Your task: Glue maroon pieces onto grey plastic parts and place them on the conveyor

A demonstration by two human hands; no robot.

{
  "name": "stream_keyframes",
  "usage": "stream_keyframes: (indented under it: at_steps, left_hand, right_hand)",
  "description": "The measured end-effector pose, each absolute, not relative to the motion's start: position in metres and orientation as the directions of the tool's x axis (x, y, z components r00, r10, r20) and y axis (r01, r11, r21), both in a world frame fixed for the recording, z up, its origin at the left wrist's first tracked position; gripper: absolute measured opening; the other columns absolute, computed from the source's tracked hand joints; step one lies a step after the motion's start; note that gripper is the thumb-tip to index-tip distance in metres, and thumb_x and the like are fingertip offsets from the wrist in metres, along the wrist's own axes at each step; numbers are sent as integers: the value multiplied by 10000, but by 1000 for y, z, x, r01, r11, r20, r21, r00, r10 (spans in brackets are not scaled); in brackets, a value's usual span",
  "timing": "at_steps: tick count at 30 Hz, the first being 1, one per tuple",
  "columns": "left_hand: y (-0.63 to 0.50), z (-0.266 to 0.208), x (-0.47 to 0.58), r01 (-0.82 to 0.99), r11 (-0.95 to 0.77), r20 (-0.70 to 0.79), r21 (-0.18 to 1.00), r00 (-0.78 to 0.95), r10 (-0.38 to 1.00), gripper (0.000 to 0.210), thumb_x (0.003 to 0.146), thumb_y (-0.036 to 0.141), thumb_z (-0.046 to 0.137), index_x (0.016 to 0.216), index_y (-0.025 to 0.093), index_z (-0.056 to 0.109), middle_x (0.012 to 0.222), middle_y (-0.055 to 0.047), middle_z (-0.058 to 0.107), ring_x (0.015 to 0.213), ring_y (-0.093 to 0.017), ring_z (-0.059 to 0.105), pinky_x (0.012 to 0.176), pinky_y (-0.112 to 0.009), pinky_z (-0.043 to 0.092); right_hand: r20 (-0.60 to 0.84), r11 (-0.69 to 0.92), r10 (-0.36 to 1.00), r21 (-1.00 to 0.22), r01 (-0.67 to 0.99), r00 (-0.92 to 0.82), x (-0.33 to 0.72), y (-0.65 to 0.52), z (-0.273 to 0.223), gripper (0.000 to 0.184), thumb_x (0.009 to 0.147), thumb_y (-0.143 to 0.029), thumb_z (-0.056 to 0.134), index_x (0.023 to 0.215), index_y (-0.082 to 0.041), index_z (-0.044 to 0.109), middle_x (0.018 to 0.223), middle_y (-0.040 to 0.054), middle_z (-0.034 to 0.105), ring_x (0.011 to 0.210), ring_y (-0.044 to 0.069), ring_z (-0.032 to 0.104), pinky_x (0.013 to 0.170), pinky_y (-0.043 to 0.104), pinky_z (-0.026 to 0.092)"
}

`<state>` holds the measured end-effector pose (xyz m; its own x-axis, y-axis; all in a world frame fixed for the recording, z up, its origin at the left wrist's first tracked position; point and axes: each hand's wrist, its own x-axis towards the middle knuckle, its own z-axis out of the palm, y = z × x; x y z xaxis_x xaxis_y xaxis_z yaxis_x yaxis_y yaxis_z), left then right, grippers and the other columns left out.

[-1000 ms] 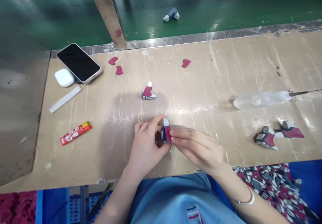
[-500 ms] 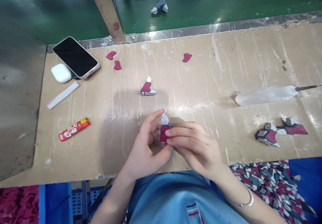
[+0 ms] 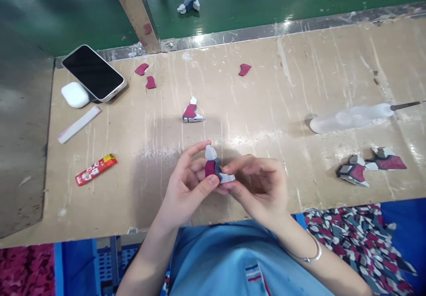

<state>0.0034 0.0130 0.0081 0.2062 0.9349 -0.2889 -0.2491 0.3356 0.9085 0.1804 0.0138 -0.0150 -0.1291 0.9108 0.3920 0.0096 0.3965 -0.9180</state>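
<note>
A small plastic toy part [image 3: 210,168], grey, dark blue and maroon, is held between both hands over the front of the table. My left hand [image 3: 188,183] grips it from the left, thumb on the maroon face and index finger by the pale top knob. My right hand [image 3: 261,183] pinches the light grey foot-like end at its lower right. Beyond the hands a similar assembled part [image 3: 192,111] stands on the table. Two more assembled parts lie at the right, one a grey-and-maroon piece [image 3: 354,171], the other a maroon-sided piece [image 3: 389,159].
Loose maroon pieces [image 3: 245,69] lie toward the back. At left are a phone [image 3: 93,72], a white case [image 3: 75,94], a pale strip [image 3: 79,124] and a red packet [image 3: 96,169]. A frosted bottle [image 3: 353,117] lies right. Another part [image 3: 189,4] rests on the green surface.
The toy part has been turned, so its light grey end now points right. My right fingers have shifted from the maroon face to that end. The view has shifted slightly.
</note>
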Motion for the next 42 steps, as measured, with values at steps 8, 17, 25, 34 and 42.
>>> stream_keyframes:
  at_steps: [8, 17, 25, 34, 42]
  left_hand:
    - [16, 9, 2, -302, 387, -310, 871, 273, 911, 580, 956, 535, 826, 1445, 361, 567, 1009, -9, 770, 863, -174, 801, 745, -276, 697]
    - [8, 6, 8, -75, 195, -189, 978, 81, 979, 511, 995, 326, 797, 1490, 292, 675, 1105, -45, 849, 963, -191, 838, 882, -282, 715]
    - [3, -5, 16, -53, -84, 87, 995, 69, 994, 640, 996, 70, 744, 1503, 454, 672, 1417, 39, 789, 1162, -144, 820, 1015, -172, 645]
    - [-1, -6, 17, 33, -67, 66, 997, 26, 997, 720, 956, 14, 764, 1476, 504, 676, 1375, 93, 802, 1094, -86, 816, 1001, -115, 631]
    - [3, 0, 24, 33, -48, 49, 998, -25, 998, 522, 961, 77, 796, 1419, 315, 719, 1318, -32, 827, 1159, -174, 822, 963, -190, 676]
  right_hand:
    - [402, 397, 911, -916, -60, -94, 179, 16, -19, 265, 1035, -136, 703, 1179, -308, 561, 1022, 19, 770, 957, 183, 798, 810, 317, 707]
    - [219, 219, 971, -976, -6, -92, 175, 11, -16, 333, 1047, -301, 712, 1366, -314, 617, 1363, 94, 711, 1167, 216, 755, 1002, 368, 672]
    - [-56, -90, 964, -988, -122, -261, 173, 22, -9, 326, 1065, -443, 690, 1326, -269, 775, 1150, 54, 827, 1027, 220, 785, 919, 364, 668]
    - [-96, -117, 980, -986, -117, -173, 164, 20, -7, 301, 1034, -492, 718, 1195, -263, 830, 1069, 62, 837, 966, 232, 788, 878, 376, 669]
    - [-189, -234, 971, -878, -417, -148, 165, 18, -13, 261, 961, -540, 826, 1152, -362, 819, 1153, 6, 848, 1120, 226, 803, 1044, 401, 653]
